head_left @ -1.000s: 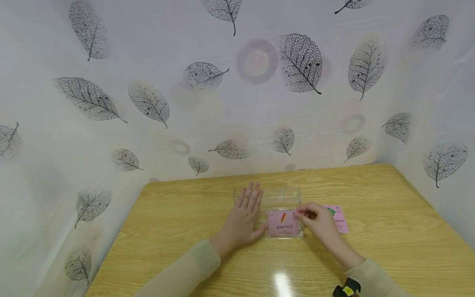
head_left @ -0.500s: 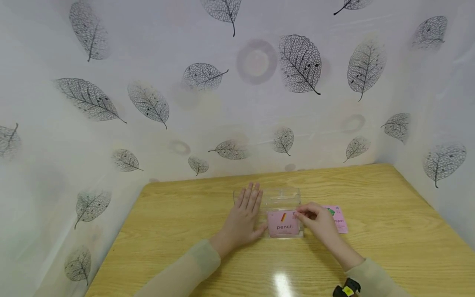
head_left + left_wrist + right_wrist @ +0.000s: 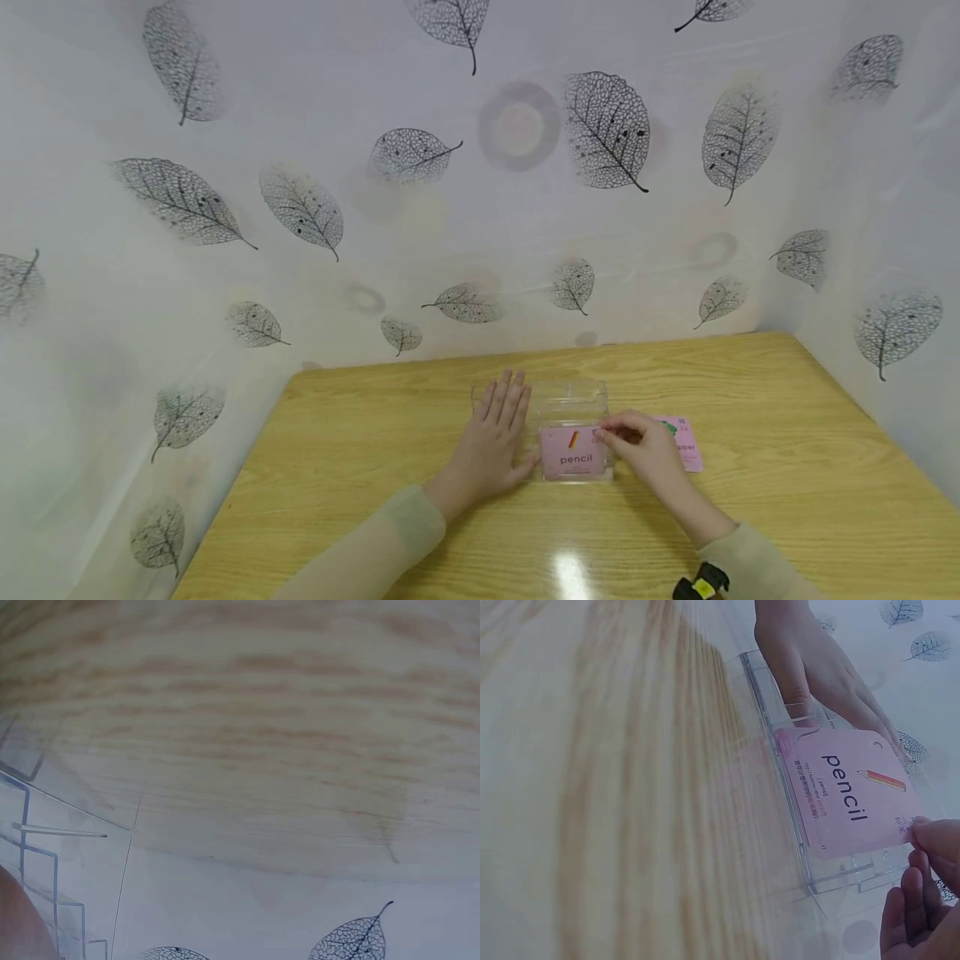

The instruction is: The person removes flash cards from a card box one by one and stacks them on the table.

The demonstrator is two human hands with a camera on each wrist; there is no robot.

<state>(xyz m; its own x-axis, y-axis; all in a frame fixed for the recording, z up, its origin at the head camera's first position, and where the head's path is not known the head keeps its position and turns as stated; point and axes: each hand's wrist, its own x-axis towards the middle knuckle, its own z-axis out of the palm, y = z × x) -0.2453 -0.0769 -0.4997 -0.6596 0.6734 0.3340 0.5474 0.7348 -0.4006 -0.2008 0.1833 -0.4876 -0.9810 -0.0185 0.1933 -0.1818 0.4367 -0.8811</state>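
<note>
A pink flashcard (image 3: 572, 458) printed "pencil", with a pencil drawing, sits in the front right compartment of a clear plastic organizer (image 3: 573, 408). My right hand (image 3: 645, 450) pinches the card's upper right corner between thumb and forefinger; the right wrist view shows this flashcard (image 3: 847, 799) tilted, with pink card edges beneath it. My left hand (image 3: 487, 437) lies with straight fingers over the organizer's left part, its thumb beside the card. In the left wrist view the organizer (image 3: 56, 877) shows as stepped clear walls at the left edge.
Another pink card (image 3: 686, 450) lies on the wooden table (image 3: 360, 467) to the right, partly covered by my right hand; its word ends in "pper". A black band with a yellow patch (image 3: 701, 583) is at my right sleeve. A leaf-patterned white curtain (image 3: 480, 208) surrounds the table.
</note>
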